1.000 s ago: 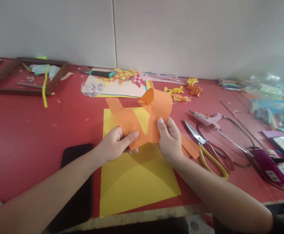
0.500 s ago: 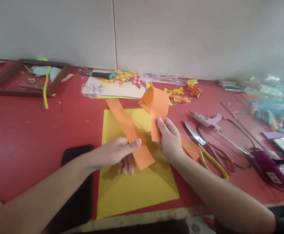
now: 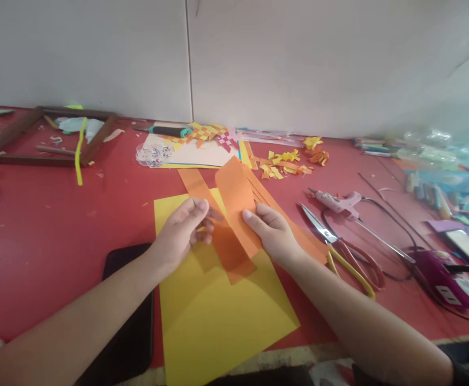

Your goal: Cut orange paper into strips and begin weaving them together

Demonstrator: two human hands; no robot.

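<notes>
My right hand (image 3: 274, 233) pinches a folded orange paper strip (image 3: 236, 206), thumb on top and fingers behind it. To its left, my left hand (image 3: 186, 228) hovers with fingers loosely curled and apart, holding nothing. Another orange strip (image 3: 234, 260) lies slantwise on a yellow paper sheet (image 3: 218, 327), partly behind my left fingers and shaded at its lower end. More orange paper (image 3: 302, 238) rests on the table beyond my right hand, half covered by it.
Scissors (image 3: 330, 236), a pink glue gun (image 3: 341, 203) and a purple power socket (image 3: 451, 279) sit to the right. A black phone-like slab (image 3: 138, 321) is under my left forearm. At the back are a wooden frame (image 3: 29, 158), paper scraps (image 3: 284, 161) and a cutter (image 3: 170, 131).
My left hand has let go of its orange strip, which now lies on the yellow sheet, and has risen toward the folded strip. The strip in my right hand has tilted left and flattened.
</notes>
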